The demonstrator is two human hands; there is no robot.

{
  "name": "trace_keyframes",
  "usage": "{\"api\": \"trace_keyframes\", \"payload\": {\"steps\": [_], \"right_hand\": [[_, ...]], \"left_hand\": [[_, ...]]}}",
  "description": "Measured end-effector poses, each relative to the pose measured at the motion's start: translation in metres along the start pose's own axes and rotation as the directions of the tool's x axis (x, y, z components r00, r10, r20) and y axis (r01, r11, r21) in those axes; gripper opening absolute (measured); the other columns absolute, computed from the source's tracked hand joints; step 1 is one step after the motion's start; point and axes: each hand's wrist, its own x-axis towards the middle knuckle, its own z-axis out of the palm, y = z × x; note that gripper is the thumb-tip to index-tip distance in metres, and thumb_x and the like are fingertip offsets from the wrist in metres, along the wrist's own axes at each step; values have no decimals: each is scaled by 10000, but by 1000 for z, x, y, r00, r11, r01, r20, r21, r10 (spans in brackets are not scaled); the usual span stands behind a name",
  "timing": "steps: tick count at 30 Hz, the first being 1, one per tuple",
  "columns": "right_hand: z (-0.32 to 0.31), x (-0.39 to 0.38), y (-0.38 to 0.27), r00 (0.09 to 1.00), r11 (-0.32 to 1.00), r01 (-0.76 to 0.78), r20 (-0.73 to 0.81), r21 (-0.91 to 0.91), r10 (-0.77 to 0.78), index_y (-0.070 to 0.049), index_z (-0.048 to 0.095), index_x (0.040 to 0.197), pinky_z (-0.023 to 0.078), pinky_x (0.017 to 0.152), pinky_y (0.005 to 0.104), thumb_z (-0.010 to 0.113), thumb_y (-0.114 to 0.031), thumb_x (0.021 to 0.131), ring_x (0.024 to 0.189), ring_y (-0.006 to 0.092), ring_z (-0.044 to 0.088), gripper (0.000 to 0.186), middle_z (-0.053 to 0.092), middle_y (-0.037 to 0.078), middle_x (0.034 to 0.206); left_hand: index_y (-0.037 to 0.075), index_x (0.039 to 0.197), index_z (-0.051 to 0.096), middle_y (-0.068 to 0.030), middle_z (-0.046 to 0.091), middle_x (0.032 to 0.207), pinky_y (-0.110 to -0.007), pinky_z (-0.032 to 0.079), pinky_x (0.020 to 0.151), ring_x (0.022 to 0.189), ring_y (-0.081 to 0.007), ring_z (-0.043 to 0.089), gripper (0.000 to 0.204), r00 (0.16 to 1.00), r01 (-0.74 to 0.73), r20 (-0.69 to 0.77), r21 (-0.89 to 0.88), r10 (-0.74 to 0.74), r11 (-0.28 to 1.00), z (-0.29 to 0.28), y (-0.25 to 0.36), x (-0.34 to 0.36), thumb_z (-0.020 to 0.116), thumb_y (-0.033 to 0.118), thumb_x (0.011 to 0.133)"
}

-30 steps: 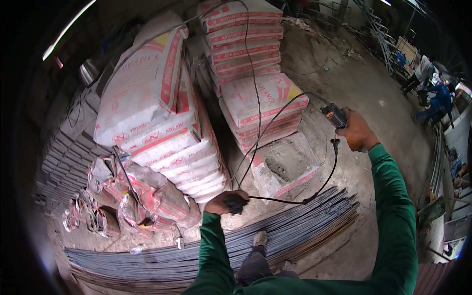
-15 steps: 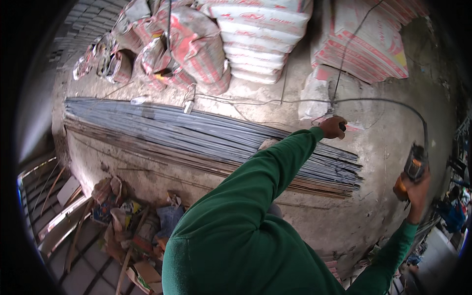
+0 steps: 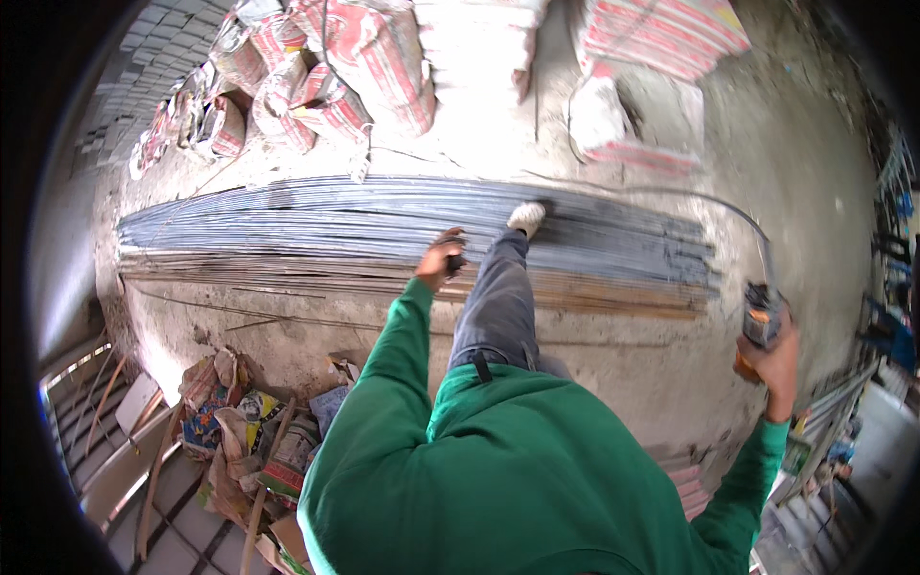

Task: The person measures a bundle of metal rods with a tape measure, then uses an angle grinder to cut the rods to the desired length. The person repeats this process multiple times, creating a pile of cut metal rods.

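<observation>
My right hand (image 3: pixel 778 356), out at the right, grips a power tool (image 3: pixel 763 321) with an orange and dark body. A dark cord (image 3: pixel 733 209) reaches that tool from the left. Over the near edge of a long bundle of steel rods (image 3: pixel 316 216), my left hand (image 3: pixel 441 261) is closed around a small black object (image 3: pixel 454 263) whose kind I cannot make out. My foot in a pale shoe (image 3: pixel 526 218) is on the rods, to the right of that hand.
Red-and-white sacks (image 3: pixel 359 62) stand at the far left, beside a pale stack of bags (image 3: pixel 479 48). More bags (image 3: pixel 656 38) are piled at the far right, near an opened one (image 3: pixel 652 115). Crumpled bags and scraps (image 3: pixel 240 422) lie near left.
My left hand has drawn back leftward from the cord area beyond the rods, keeping the small black object. My right hand has shifted slightly left with the tool. My leg and foot now show.
</observation>
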Motion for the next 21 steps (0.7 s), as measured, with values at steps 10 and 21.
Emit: {"api": "trace_keyframes", "payload": {"steps": [10,21], "right_hand": [[170,-148,-14,806,968,233,576,-97,-136,-47,541,921,494,703,459,776,-182,578,821,403,600,437,574,154,902],[234,-276,-120,593,933,333,800,-134,-97,-47,555,986,520,750,420,811,-229,553,926,317,612,535,567,115,991]], "left_hand": [[83,1338,457,-75,554,1089,-329,467,505,732,-198,603,601,995,19,-100,-4,-20,1000,-95,-138,-210,631,195,774],[95,1528,155,-186,509,1349,-337,538,568,765,-226,651,888,608,400,748,2,-267,917,-99,-177,-163,655,323,830]]}}
